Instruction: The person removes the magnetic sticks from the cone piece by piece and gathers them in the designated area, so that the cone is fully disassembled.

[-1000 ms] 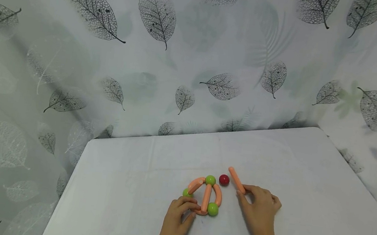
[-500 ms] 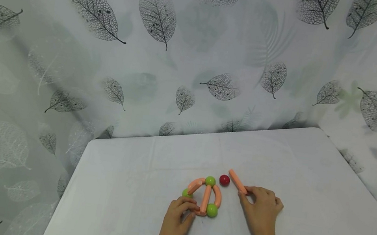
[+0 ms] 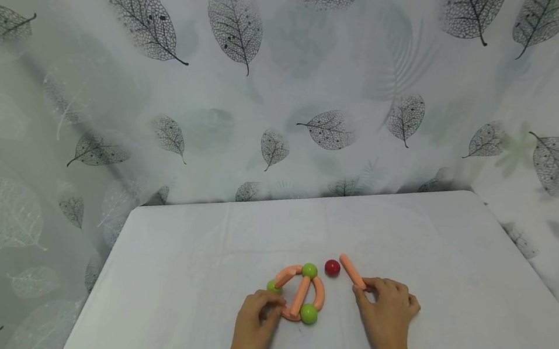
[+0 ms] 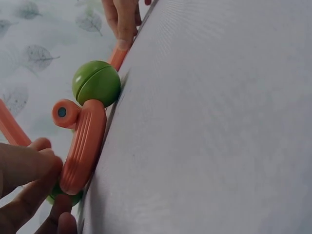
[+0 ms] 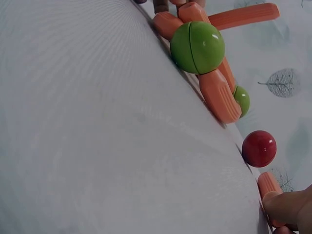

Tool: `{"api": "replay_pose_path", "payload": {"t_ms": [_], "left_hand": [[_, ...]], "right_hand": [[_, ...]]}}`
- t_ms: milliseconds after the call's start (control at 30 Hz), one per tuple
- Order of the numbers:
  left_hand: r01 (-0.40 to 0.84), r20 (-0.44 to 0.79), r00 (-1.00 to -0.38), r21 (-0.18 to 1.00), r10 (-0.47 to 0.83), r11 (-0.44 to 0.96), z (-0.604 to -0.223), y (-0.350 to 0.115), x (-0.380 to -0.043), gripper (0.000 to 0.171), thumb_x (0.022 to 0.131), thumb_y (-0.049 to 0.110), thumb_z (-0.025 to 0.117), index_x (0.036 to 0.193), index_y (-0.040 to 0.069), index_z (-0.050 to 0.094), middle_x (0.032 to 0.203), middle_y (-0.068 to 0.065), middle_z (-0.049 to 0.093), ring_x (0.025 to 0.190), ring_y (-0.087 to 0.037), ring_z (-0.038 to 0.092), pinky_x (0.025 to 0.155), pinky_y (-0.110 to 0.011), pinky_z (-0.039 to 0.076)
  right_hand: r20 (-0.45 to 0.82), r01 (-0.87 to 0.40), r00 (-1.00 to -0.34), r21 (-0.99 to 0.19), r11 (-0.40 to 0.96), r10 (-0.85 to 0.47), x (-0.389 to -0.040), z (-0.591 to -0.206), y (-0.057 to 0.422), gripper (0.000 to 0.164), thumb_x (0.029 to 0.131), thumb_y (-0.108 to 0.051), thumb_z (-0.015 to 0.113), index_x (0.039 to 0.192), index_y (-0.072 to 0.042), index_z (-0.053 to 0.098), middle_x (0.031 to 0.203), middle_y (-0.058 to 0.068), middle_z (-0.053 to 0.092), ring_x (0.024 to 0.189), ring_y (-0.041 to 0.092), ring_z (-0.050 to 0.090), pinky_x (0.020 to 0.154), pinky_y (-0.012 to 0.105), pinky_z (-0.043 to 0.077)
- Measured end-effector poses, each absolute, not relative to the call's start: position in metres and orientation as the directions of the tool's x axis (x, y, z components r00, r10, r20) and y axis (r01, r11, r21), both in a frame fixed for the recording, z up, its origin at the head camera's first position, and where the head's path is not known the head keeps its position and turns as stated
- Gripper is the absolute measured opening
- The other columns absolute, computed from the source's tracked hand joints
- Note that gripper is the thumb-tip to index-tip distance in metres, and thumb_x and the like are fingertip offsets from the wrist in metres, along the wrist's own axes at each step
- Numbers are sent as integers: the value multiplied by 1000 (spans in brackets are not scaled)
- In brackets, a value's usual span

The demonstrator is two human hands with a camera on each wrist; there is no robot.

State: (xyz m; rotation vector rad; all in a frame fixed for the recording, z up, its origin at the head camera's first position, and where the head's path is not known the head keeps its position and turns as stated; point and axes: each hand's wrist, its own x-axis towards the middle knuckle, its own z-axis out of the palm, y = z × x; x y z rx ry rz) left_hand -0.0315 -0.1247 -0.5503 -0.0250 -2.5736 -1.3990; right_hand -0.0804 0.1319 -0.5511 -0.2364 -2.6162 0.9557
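The orange and green shape (image 3: 300, 296) has just been pulled a little to the left and toward the person by the left hand (image 3: 254, 327), and it has been kept in one piece. The loose orange stick (image 3: 352, 271) and the red ball (image 3: 332, 268) have hardly been moved, so neither has been joined on. The shape is set on the tabletop (image 3: 191, 281), between the hands. It is pinched by the left fingers at its near left side, but that spot is dark and partly covered, so the exact piece gripped cannot be told. One end of the loose stick is held by the right hand (image 3: 389, 310); the ball is near the other end. In the left wrist view, a dark dot is shown on a bar end (image 4: 62, 113), too small in the head view. In the right wrist view, a straight bar (image 5: 246, 17) is seen poking up.
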Motion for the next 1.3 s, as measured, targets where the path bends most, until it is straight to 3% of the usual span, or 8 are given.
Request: {"api": "replay_pose_path", "payload": {"t_ms": [167, 367, 667, 867, 1100, 1300], "left_hand": [[71, 188, -963, 866, -191, 495, -548, -125, -33, 32, 88, 0, 76, 109, 23, 70, 105, 11, 71, 95, -12, 61, 74, -21, 50], [28, 158, -951, 900, -266, 434, -545, -126, -36, 45, 90, 1, 76, 129, 16, 61, 123, 2, 66, 107, -19, 57, 78, -23, 52], [102, 240, -940, 877, -244, 469, -547, -125, -43, 49, 88, -1, 76, 133, 14, 64, 131, -4, 66, 114, -24, 58, 74, -21, 52], [60, 188, -957, 875, -222, 481, -545, -125, -47, 48, 89, 2, 76, 133, 19, 65, 128, -5, 67, 112, -22, 58, 74, -20, 47], [36, 154, -968, 870, -201, 492, -547, -126, -50, 45, 89, 4, 77, 129, 24, 70, 125, 0, 70, 100, -16, 55, 73, -19, 43], [78, 201, -961, 854, -188, 515, -553, -128, -51, 41, 88, 6, 78, 125, 24, 72, 120, 3, 73, 96, -14, 57, 72, -18, 43]], "right_hand": [[230, 51, -939, -642, 765, 256, -82, -550, 130, 27, 86, -20, 86, 107, -7, 75, 98, 12, 73, 116, 40, 51, 105, 70, 20], [196, 64, -952, -625, 778, 236, -83, -545, 129, 28, 87, -21, 83, 109, -7, 72, 99, 11, 70, 117, 40, 49, 104, 70, 21], [194, 50, -958, -608, 792, 210, -80, -541, 132, 32, 88, -23, 83, 113, -8, 72, 101, 12, 70, 117, 41, 50, 101, 69, 24], [241, 32, -944, -612, 790, 225, -76, -535, 132, 34, 88, -20, 81, 118, -7, 71, 110, 17, 70, 114, 45, 53, 101, 70, 25], [397, -146, -903, -641, 754, 162, -73, -533, 122, 36, 82, -8, 86, 115, -7, 71, 111, 14, 70, 107, 41, 60, 96, 63, 32], [484, -382, -872, -585, 716, -69, -76, -534, 111, 50, 77, -2, 90, 122, -5, 69, 123, 14, 66, 116, 35, 60, 93, 51, 45]]}}
